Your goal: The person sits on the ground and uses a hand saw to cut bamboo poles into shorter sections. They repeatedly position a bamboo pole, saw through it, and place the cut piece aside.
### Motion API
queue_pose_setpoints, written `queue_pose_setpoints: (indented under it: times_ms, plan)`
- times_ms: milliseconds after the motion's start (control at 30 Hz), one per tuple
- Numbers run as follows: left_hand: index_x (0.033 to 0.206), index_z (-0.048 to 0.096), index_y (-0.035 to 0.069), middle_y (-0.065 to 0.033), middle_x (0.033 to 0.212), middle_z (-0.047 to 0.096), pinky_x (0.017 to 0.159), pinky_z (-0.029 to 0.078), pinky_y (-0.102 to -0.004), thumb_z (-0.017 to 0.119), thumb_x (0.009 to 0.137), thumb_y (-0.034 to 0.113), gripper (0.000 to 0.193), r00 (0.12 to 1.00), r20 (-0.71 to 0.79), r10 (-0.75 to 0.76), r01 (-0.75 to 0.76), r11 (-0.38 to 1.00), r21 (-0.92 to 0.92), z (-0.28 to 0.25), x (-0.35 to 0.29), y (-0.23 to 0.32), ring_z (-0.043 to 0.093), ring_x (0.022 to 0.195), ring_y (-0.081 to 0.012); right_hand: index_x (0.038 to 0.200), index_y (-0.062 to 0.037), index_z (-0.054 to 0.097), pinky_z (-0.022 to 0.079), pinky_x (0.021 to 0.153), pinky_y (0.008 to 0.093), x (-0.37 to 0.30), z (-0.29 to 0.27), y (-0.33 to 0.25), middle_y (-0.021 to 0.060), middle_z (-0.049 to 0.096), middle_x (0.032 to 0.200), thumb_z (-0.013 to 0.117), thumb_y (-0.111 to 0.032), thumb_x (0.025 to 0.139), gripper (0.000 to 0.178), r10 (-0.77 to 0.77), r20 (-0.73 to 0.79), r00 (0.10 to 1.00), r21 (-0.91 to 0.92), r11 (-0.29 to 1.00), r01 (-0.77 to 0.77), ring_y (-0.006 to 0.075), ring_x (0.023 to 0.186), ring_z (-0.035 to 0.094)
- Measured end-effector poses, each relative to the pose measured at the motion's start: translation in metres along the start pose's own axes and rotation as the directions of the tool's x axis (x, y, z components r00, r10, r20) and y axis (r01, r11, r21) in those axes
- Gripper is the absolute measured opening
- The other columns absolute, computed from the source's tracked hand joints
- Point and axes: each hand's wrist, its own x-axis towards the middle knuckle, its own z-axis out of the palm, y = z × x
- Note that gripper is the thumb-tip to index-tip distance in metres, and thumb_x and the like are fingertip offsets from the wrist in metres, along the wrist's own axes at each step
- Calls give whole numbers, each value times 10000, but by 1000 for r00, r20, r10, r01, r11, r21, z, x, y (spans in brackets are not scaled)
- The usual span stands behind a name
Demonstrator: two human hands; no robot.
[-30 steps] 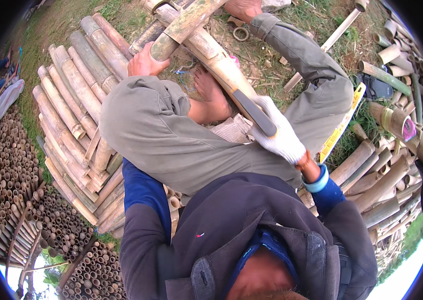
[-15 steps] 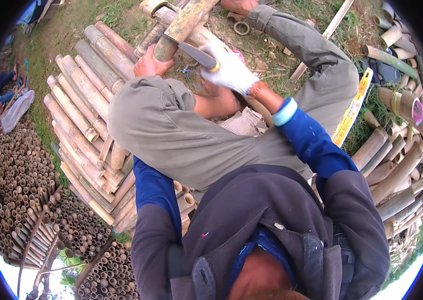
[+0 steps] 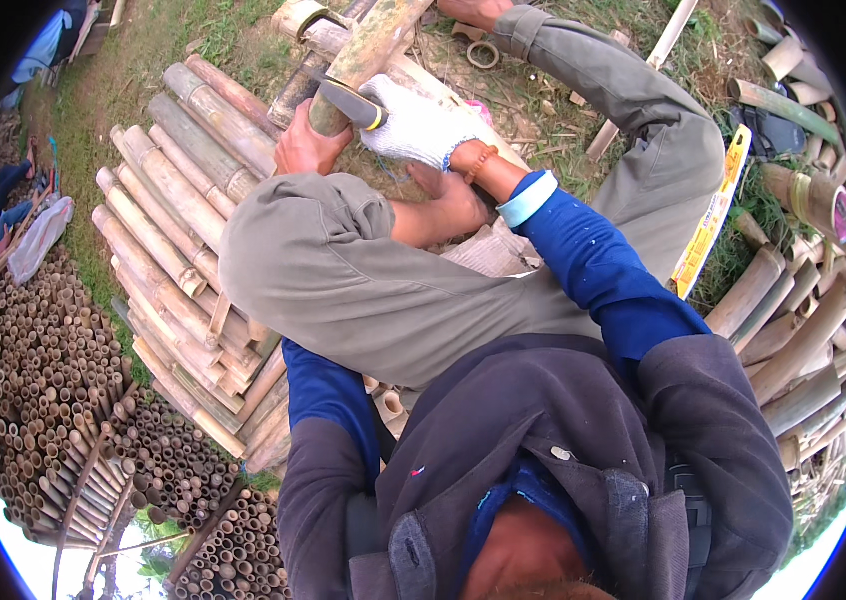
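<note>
My bare left hand [image 3: 308,143] wraps round the near end of a thick bamboo pole [image 3: 375,45], which slants up and away to the right. My right hand [image 3: 423,122], in a white knit glove, is closed on a short knife-like tool with a dark, broad blade [image 3: 350,102] and a yellow band beside the glove. The blade lies across the pole, close by my left hand; its handle is hidden in the glove. Beneath the held pole, another bamboo length [image 3: 423,78] runs crosswise. My bent leg and bare foot [image 3: 448,210] are just below my hands.
Cut bamboo poles [image 3: 168,185] are piled at the left, with large stacks of bamboo [image 3: 33,350] farther out. More split and cut pieces [image 3: 803,330] heap up at the right. A long yellow printed strip [image 3: 713,215] stands beside my right knee. A bamboo ring [image 3: 483,55] rests on the grass.
My gloved right hand has moved left and slightly up with the tool, and the blade now crosses the pole's near end. My left hand still holds the pole.
</note>
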Motion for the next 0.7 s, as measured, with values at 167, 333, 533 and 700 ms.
queue_pose_setpoints:
  times_ms: [167, 333, 533, 700]
  plan:
    - [1472, 612, 152, -229, 1197, 776, 971, 567, -516, 888, 751, 477, 838, 1000, -25, 13, -14, 999, -30, 17, 9, -5, 733, 1146, -428, 1403, -105, 625, 586, 929, 433, -112, -87, -12, 190, 737, 1204, 801, -180, 886, 551, -162, -84, 983, 60, 984, 167, 371, 1088, 735]
    - [1459, 620, 162, -215, 1185, 782, 946, 574, -507, 878, 750, 475, 817, 1000, -20, -1, 0, 999, -38, 18, 1, 4, 738, 1123, -429, 1431, -81, 604, 568, 978, 416, -194, -148, -44, 173, 715, 1243, 750, -84, 873, 577, 115, 104, 988, 78, 989, -124, 364, 1139, 716]
    - [1464, 619, 159, -212, 1198, 782, 961, 575, -497, 879, 748, 470, 822, 997, -74, 13, -15, 1000, -28, 5, -7, -13, 740, 1135, -419, 1320, -157, 664, 593, 782, 468, -61, -46, -1, 169, 764, 1070, 776, -350, 900, 476, -138, 25, 990, -176, 974, 140, 377, 945, 750]
    - [1489, 605, 161, -227, 1218, 775, 979, 570, -487, 879, 746, 462, 847, 999, 27, -46, 47, 998, -51, -4, -1, -6, 738, 1154, -414, 1374, -122, 629, 594, 904, 447, -90, -74, -9, 182, 749, 1139, 783, -234, 908, 503, -254, -24, 967, 15, 967, 254, 363, 1032, 743]
